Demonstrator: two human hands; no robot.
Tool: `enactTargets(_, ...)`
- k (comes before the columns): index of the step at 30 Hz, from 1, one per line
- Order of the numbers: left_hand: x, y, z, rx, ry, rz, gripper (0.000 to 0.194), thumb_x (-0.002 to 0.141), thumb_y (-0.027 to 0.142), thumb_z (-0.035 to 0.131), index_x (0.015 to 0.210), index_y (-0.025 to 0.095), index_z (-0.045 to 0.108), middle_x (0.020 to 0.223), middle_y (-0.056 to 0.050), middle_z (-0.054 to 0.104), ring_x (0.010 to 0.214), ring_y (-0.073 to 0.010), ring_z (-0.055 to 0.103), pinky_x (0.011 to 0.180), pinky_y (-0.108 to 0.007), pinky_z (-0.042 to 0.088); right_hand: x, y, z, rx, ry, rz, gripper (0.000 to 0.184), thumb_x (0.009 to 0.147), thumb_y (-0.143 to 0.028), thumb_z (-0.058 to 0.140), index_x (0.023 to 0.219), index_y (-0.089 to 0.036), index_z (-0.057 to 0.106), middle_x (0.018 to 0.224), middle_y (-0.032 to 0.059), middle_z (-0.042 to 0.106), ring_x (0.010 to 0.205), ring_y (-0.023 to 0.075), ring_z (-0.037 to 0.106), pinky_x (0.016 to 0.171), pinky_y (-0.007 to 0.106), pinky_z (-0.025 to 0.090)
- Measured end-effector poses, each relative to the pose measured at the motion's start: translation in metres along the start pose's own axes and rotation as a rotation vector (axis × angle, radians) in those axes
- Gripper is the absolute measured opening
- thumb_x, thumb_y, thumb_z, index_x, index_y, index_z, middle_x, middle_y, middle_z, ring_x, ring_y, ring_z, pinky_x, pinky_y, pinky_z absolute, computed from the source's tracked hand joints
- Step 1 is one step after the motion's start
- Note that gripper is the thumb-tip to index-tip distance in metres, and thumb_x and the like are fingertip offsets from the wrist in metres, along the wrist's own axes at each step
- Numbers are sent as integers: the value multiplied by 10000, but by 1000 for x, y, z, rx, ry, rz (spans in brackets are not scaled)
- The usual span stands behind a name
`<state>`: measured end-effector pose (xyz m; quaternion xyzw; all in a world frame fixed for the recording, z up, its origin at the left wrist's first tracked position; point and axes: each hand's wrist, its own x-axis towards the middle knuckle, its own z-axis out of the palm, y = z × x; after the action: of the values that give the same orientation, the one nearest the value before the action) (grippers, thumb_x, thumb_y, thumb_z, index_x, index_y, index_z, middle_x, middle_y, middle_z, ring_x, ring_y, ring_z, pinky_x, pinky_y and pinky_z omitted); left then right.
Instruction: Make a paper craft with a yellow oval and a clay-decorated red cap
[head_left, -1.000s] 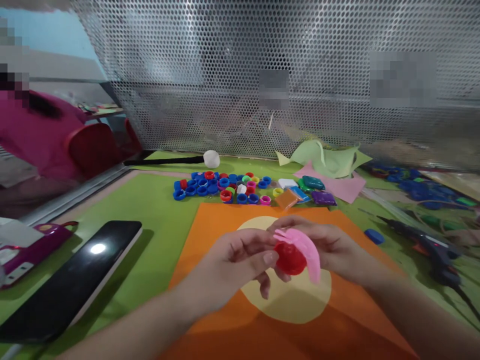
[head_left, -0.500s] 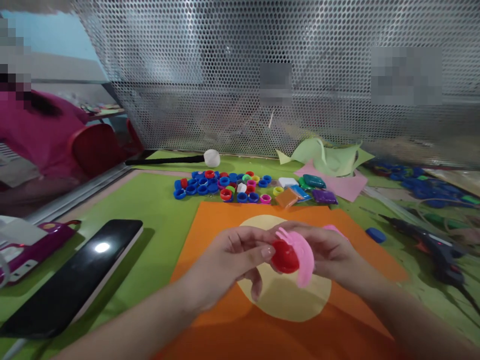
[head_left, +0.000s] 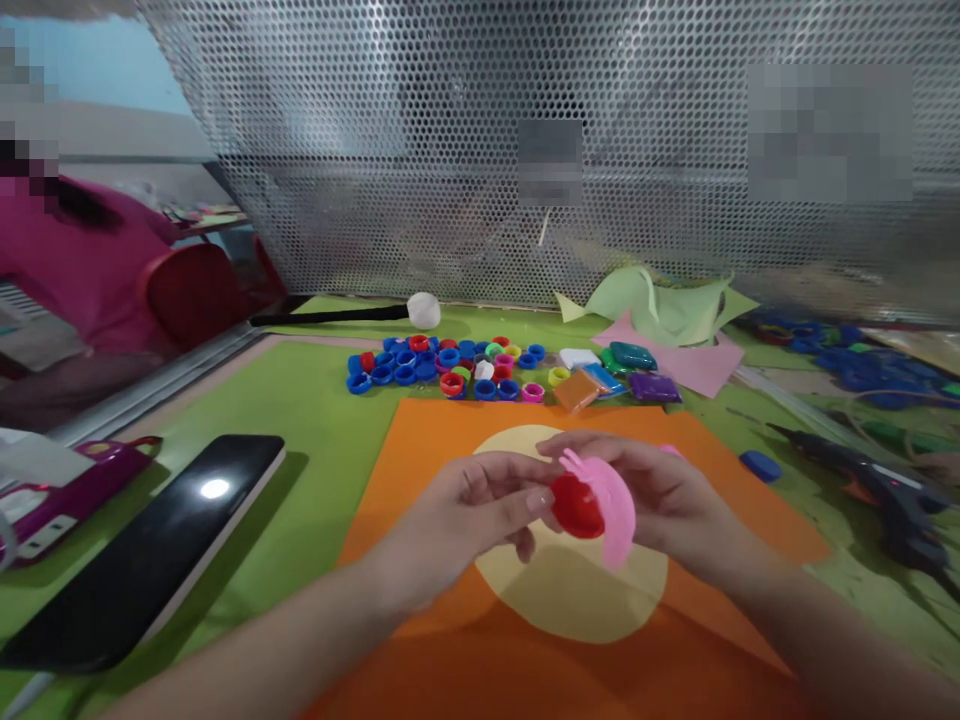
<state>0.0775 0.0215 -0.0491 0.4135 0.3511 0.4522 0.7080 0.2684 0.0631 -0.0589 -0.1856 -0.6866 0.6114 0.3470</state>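
Observation:
A red bottle cap [head_left: 576, 508] is held up above a pale yellow paper circle [head_left: 570, 600] on an orange sheet [head_left: 427, 640]. Soft pink clay [head_left: 618, 508] lies in a curved strip along the cap's right side, with thin loose ends at the top. My left hand [head_left: 480, 510] pinches the cap's left edge between thumb and fingers. From the right, my right hand [head_left: 667, 495] is curled behind the clay and cap; some of its fingertips are hidden. Another bit of pink [head_left: 670, 451] shows behind the right hand.
Several bottle caps [head_left: 405, 374] and clay packets [head_left: 654, 387] lie beyond the sheet. A glue gun [head_left: 877, 490] and a blue cap [head_left: 760, 465] are at right. Left are a phone [head_left: 150, 550] and power strip [head_left: 82, 495]. A person in pink [head_left: 82, 240] sits far left.
The cap and pink clay have shifted slightly right and up in view with both hands. My left hand's lower fingers have drawn up closer to the cap.

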Motion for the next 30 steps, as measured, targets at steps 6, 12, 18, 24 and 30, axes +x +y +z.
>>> enactTargets(6, 3, 26, -23, 1110, 89, 71, 366, 802, 475, 497, 1048, 222, 593, 1116, -67, 607, 1039, -255, 531, 866, -374, 410, -6, -8, -29, -384, 155, 118, 213, 772, -279, 620, 983, -260, 600, 965, 38, 650, 848, 178, 621, 745, 298, 518)
enactTargets(12, 5, 15, -55, 1678, -124, -181, 1115, 573, 740, 510, 1397, 160, 33, 1474, -134, -15, 1327, -365, -40, 1048, -553, 66, -3, -3, -42, -864, 192, 236, 300, 809, -344, 520, 1089, -264, 592, 1027, 50, 629, 794, 207, 600, 662, 344, 512)
enactTargets(18, -8, 4, -40, 1727, -155, -389, 1263, 466, 671, 605, 1338, 101, -110, 1399, -134, -184, 1284, -359, -147, 1042, -570, 39, 9, -1, -33, -954, 58, 297, 321, 852, -310, 432, 1141, -251, 560, 1154, 55, 574, 894, 221, 590, 699, 340, 506)
enactTargets(24, -17, -18, -27, 2004, 18, -360, 602, 759, 113, 369, 1346, 125, 233, 1406, -115, 143, 1297, -321, 179, 1004, -562, 257, 17, 11, -27, -901, -165, 318, 318, 897, -275, 385, 1179, -229, 524, 1215, 40, 525, 1084, 190, 496, 922, 355, 409)
enactTargets(30, -27, -37, -27, 2279, 158, -98, 599, 721, -26, 249, 1280, 132, 396, 1351, -137, 321, 1228, -316, 365, 891, -564, 391, 9, 25, -30, -913, -100, 347, 316, 909, -271, 370, 1187, -245, 518, 1247, 20, 491, 1102, 145, 478, 948, 299, 392)
